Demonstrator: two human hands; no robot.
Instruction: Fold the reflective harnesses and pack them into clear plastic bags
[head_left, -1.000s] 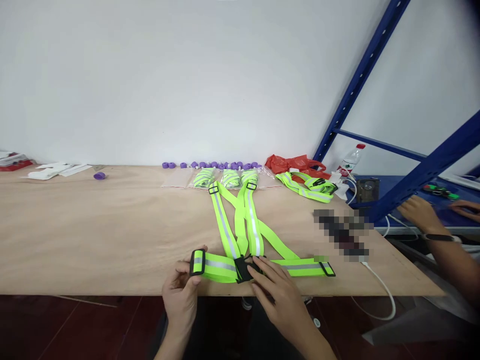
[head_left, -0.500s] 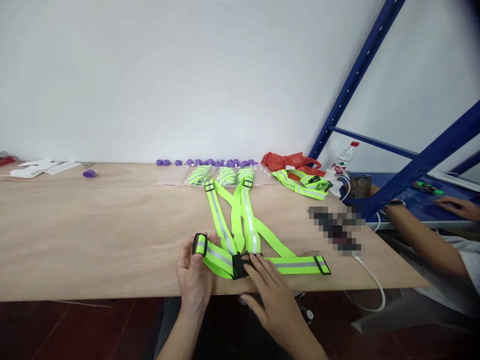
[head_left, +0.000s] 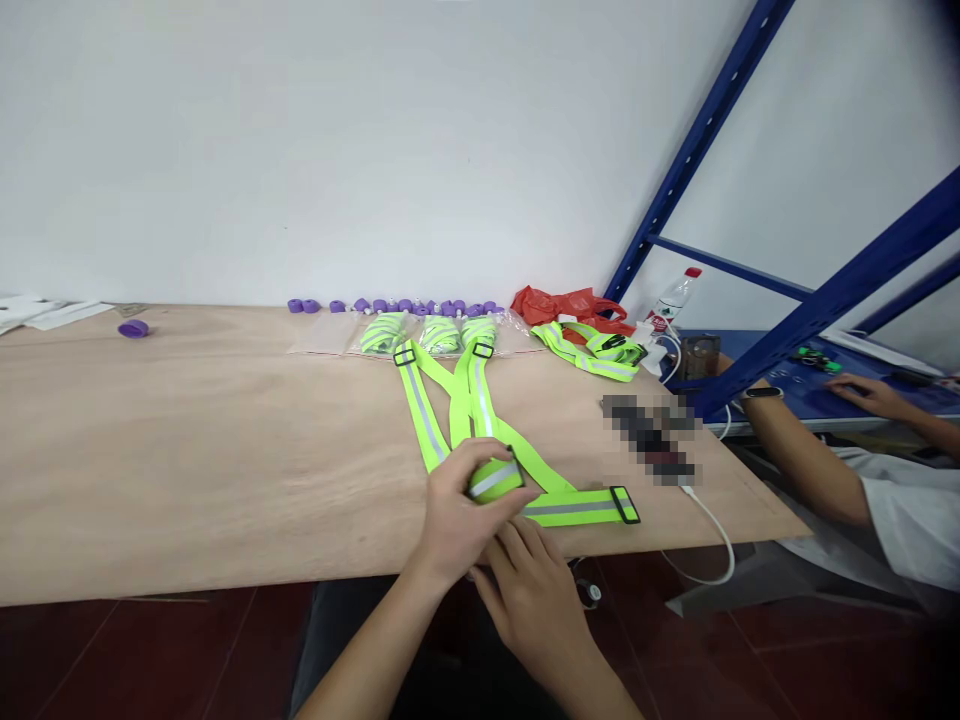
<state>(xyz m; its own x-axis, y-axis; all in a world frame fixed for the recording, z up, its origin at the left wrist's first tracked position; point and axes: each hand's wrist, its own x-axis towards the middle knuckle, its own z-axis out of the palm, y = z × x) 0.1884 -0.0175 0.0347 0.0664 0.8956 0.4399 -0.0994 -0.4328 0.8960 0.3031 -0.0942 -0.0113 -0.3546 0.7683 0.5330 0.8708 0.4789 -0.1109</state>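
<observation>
The left hand [head_left: 456,512] is curled around the rolled end [head_left: 495,479] of a green harness [head_left: 421,412], low in the middle of the frame near the front edge of the bench [head_left: 187,450]. The right hand [head_left: 529,592] sits just below it with its fingers stretched up toward the roll; I cannot tell whether they pinch anything. The rest of the harness lies flat, its long bands running up the frame to the bagged rolls [head_left: 439,335], and one band reaches right to a black buckle [head_left: 625,504]. The main risk, as I judge it, is the roll springing loose: the webbing looks stiff and slick, and only the left hand's grip keeps it wound. The crossed bands could also drag or twist if the roll is pulled, making the coil lopsided. The roll is so near the bench edge that a slip could send it to the floor. A white cable [head_left: 712,545] hangs just right of the buckle, close enough to snag it.
</observation>
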